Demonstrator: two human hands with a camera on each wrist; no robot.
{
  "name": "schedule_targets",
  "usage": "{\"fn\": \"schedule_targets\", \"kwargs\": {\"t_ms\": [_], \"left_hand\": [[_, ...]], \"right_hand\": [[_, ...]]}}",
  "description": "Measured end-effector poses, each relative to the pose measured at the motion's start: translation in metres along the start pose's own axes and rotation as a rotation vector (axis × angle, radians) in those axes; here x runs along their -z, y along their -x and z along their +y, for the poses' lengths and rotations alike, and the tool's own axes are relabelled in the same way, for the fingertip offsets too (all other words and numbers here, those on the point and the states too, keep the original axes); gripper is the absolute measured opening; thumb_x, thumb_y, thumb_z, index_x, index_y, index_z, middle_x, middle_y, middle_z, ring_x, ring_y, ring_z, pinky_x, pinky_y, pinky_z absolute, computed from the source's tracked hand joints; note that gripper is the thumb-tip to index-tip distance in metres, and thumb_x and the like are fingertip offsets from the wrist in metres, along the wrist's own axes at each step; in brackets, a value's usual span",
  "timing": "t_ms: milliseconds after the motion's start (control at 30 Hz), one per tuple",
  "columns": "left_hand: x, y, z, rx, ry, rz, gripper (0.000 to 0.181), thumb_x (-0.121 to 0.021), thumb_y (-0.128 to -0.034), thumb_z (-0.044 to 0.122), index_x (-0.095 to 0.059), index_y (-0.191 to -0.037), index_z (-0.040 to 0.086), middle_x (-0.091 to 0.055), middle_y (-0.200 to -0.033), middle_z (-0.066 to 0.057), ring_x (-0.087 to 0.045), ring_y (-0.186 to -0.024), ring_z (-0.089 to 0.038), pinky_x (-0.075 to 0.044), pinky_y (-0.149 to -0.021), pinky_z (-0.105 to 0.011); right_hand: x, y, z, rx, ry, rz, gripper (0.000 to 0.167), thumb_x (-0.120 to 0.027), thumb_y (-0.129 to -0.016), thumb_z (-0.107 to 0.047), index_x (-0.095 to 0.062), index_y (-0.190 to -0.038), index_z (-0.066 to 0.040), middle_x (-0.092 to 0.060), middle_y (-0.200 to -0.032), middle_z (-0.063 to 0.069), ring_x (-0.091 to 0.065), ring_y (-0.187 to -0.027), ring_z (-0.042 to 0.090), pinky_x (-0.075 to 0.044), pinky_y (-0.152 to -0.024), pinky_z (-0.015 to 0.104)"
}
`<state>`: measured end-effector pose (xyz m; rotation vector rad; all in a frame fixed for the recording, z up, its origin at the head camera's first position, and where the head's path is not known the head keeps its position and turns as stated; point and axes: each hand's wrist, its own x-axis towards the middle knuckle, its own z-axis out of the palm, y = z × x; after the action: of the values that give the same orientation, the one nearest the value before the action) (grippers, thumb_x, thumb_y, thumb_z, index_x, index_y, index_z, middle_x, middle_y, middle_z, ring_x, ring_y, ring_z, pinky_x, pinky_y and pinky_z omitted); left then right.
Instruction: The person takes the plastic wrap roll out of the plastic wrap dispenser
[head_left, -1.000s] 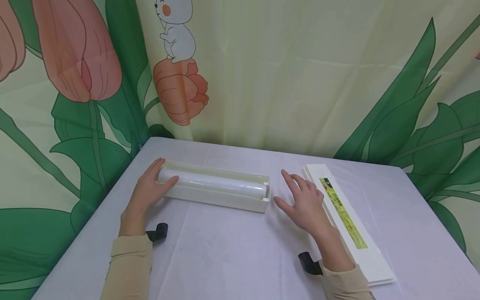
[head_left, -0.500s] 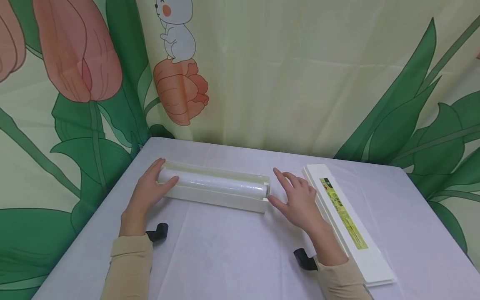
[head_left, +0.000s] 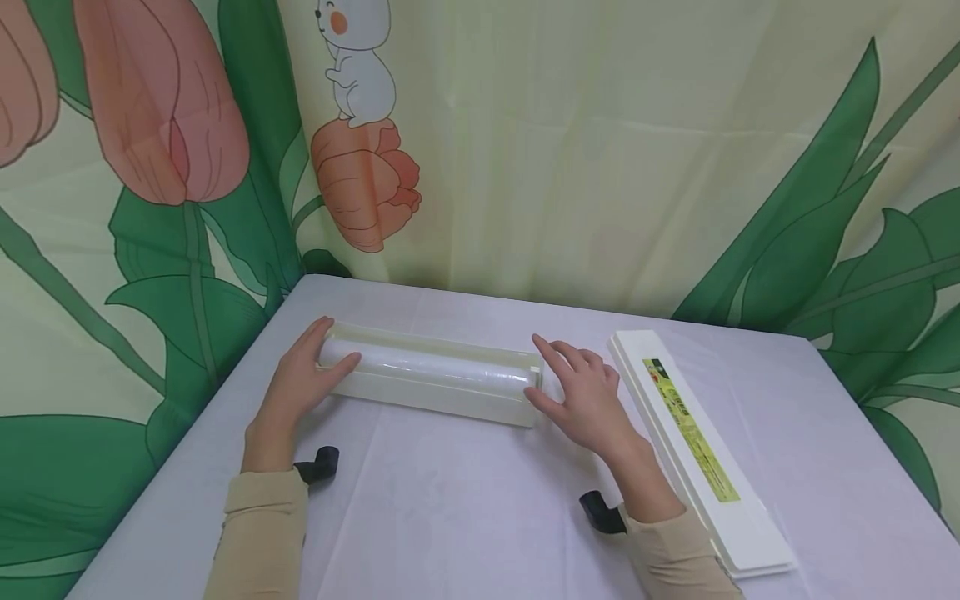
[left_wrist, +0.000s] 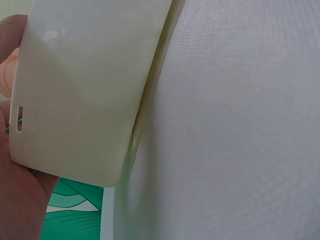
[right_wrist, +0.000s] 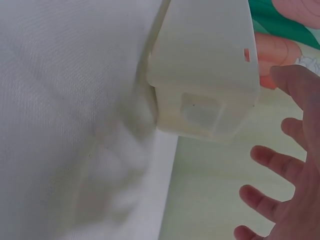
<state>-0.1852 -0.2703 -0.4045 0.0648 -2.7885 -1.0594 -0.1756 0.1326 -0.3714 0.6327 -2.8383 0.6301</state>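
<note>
A white, open-topped cling film dispenser box (head_left: 442, 405) lies across the table with a shiny roll of cling film (head_left: 427, 367) inside. My left hand (head_left: 291, 387) grips the box's left end, thumb over the near wall and fingers at the far side. In the left wrist view the box wall (left_wrist: 85, 95) hides part of that hand. My right hand (head_left: 588, 404) hovers at the right end with fingers spread, the thumb close to the near corner. From the right wrist view, the fingers stand apart from the box end (right_wrist: 205, 112); whether the thumb touches is unclear.
A long white lid (head_left: 750, 517) with a yellow-green label (head_left: 690, 429) lies slantwise at the right, beside the right forearm. A white cloth covers the table (head_left: 450, 517). Behind its far edge hangs a printed curtain (head_left: 570, 167).
My right hand has moved left, away from the lid and up to the right end of the box. The left hand keeps its place on the box. The view has shifted slightly.
</note>
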Motion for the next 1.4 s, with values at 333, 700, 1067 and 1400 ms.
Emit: {"fn": "schedule_targets", "kwargs": {"t_ms": [333, 700, 1067, 1400], "left_hand": [[0.0, 0.001, -0.001, -0.017, 0.007, 0.005, 0.09, -0.063, -0.0956, 0.053, -0.026, -0.158, -0.001, -0.024, -0.163, -0.022, -0.022, -0.148, -0.042, -0.022, -0.116, -0.063], [0.0, 0.0, -0.004, -0.017, 0.024, -0.003, 0.09, -0.063, -0.0954, 0.053, -0.025, -0.158, 0.0, -0.023, -0.164, -0.021, -0.021, -0.149, -0.041, -0.022, -0.117, -0.062], [0.001, -0.001, -0.002, -0.018, 0.023, -0.004, 0.089, -0.063, -0.0955, 0.052, -0.026, -0.158, 0.0, -0.023, -0.164, -0.021, -0.021, -0.149, -0.041, -0.022, -0.117, -0.061], [0.001, -0.001, -0.003, -0.019, 0.026, -0.008, 0.09, -0.063, -0.0955, 0.052, -0.026, -0.158, 0.0, -0.022, -0.164, -0.021, -0.021, -0.149, -0.04, -0.021, -0.118, -0.06]], "right_hand": [[-0.003, -0.008, -0.005, 0.071, -0.008, 0.009, 0.068, -0.069, -0.095, -0.035, -0.041, -0.156, -0.02, -0.053, -0.145, 0.014, -0.038, -0.132, 0.047, -0.025, -0.102, 0.071], [-0.01, -0.019, -0.011, 0.151, 0.017, 0.008, 0.058, -0.071, -0.095, -0.028, -0.052, -0.149, -0.02, -0.062, -0.134, 0.009, -0.043, -0.128, 0.043, -0.028, -0.1, 0.068], [-0.014, -0.028, -0.019, 0.216, 0.028, 0.0, 0.045, -0.07, -0.095, -0.024, -0.063, -0.139, -0.017, -0.067, -0.127, 0.007, -0.045, -0.127, 0.042, -0.03, -0.099, 0.067], [-0.017, -0.034, -0.023, 0.209, 0.046, -0.051, 0.041, -0.069, -0.097, -0.023, -0.065, -0.138, -0.018, -0.067, -0.129, 0.006, -0.045, -0.128, 0.042, -0.029, -0.101, 0.066]]}}
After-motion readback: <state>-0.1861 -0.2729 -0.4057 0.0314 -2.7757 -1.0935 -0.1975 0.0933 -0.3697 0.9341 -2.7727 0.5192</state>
